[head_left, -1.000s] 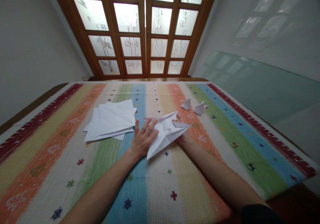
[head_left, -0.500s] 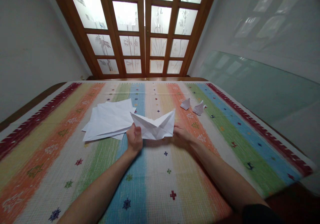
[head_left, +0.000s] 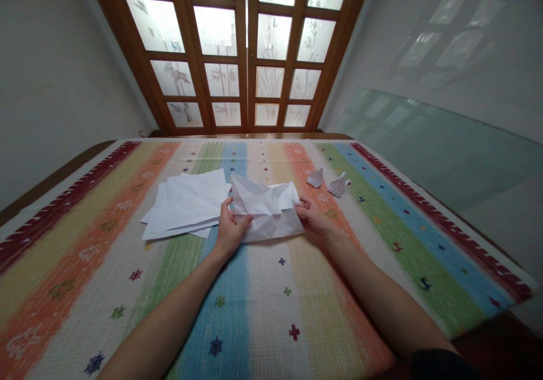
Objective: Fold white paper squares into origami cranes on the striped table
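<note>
A creased, partly folded sheet of white paper is held up between my two hands, over the middle of the table. My left hand pinches its left edge, thumb on the near face and fingers mostly behind. At the right edge, my right hand grips the paper, its fingers partly hidden. Just left of my left hand lies a loose stack of white paper sheets. Beyond my right hand stand two small folded paper figures, one on the left and one on the right.
A striped, patterned tablecloth covers the table. Past its far edge are wooden doors with frosted glass panes. A pale green glass panel leans along the right wall.
The folded paper has tilted and opened out, showing more of its creased face. My left thumb has moved onto its front, and my left fingers now reach along the edge.
</note>
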Demonstrator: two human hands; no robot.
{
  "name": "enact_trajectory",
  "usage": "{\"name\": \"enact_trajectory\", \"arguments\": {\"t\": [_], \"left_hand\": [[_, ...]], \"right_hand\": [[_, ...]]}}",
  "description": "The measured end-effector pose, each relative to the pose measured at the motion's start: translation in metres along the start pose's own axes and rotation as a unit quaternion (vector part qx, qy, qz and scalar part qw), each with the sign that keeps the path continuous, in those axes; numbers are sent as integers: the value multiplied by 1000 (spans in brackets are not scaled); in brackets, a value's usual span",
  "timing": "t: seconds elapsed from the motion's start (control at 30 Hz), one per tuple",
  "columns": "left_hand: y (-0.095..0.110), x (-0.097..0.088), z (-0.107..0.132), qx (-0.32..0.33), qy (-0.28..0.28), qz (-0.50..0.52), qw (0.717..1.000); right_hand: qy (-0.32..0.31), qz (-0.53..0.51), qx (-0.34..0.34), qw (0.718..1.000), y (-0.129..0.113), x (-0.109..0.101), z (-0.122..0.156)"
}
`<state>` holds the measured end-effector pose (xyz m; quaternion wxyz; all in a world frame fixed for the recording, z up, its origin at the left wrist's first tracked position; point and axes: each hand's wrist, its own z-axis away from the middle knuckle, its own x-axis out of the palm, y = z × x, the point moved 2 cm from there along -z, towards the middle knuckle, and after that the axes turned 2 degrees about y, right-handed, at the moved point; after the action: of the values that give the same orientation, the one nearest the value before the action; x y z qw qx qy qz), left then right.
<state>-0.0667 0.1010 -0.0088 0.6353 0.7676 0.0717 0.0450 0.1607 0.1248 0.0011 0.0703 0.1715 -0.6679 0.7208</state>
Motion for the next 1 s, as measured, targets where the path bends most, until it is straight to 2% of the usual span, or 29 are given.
{"name": "enact_trajectory", "arguments": {"t": [0.07, 0.17, 0.23, 0.3, 0.37, 0.43, 0.5, 0.57, 0.67, 0.73, 0.87, 1.0], "left_hand": [[-2, 3, -2, 6, -19, 1, 1000], [-5, 2, -5, 43, 12, -73, 996], [-5, 0, -6, 57, 17, -183, 981], [-3, -1, -2, 63, -5, -322, 945], [2, 1, 4, 82, -37, -449, 889], [8, 3, 10, 132, -45, -542, 829], [12, 7, 14, 193, -53, -593, 779], [11, 11, 15, 234, -97, -613, 749], [1, 16, 14, 223, -207, -610, 732], [-4, 17, 13, 201, -248, -605, 729], [-9, 16, 13, 189, -257, -606, 729], [-9, 16, 14, 178, -258, -607, 731]], "right_hand": [[85, 14, -21, 996, 1, -12, -7], [179, 111, -63, 976, 1, -24, -13], [201, 211, -93, 952, 0, -27, -13], [187, 335, -108, 917, 0, -26, -12], [163, 470, -107, 861, 1, -22, -8], [160, 586, -128, 784, 1, -18, -2], [157, 662, -185, 709, 3, -9, 3], [104, 701, -238, 664, 9, 1, 7], [-50, 725, -248, 641, 25, 16, 8], [-112, 738, -220, 627, 33, 21, 4], [-165, 755, -189, 606, 35, 27, -16], [-159, 768, -165, 598, 30, 34, -45]]}}
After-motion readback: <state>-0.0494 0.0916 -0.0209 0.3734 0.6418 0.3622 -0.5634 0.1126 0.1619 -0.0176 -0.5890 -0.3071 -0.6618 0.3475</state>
